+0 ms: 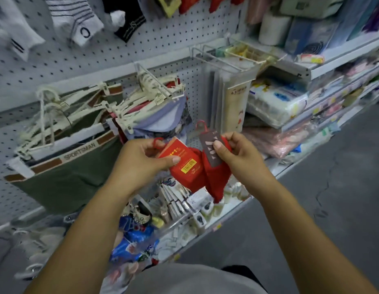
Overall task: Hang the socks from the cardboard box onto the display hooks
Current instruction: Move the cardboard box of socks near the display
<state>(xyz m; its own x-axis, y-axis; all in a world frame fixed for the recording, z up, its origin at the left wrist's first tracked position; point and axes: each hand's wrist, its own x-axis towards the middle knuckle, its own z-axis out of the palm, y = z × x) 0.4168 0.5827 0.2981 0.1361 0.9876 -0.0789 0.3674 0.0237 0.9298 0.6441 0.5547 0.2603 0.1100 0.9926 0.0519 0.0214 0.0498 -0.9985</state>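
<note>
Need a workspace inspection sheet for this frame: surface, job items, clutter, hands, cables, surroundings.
Surface: white pegboard with wire hooks; lower shelf beneath.
Job's things: barcode-labelled red socks and grey-tagged red socks, both in hand, not yet hung; striped white sock and black sock hang up top. Cardboard box not in view.
Clutter: green briefs on hangers; small goods crowd the lower shelf.
Hands: left hand grips the barcode-labelled red socks; right hand pinches the grey-tagged red socks at the tag.
Cables: nothing seen.
Surroundings: tissue packs on shelves to the right; grey floor.
</note>
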